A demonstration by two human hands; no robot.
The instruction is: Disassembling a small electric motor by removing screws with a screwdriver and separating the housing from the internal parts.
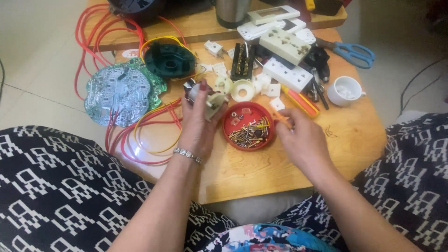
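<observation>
My left hand [198, 126] grips a small white and metal electrical part [208, 99] just left of a round red lid [247, 126] that holds several brass screws and metal bits. My right hand [302, 137] rests at the lid's right rim, its fingers pinched on a small orange-handled tool [281, 116] whose tip is hidden. A bracelet circles my left wrist. Both hands hover over the low wooden table [289, 172].
Left lie a round green circuit board [122, 93], a dark green round housing [169, 59] and loops of red and yellow wire [140, 140]. Behind are white socket blocks [287, 60], blue-handled scissors [352, 52], a white cup [344, 90], a red and yellow screwdriver [301, 101] and a steel cup [231, 11].
</observation>
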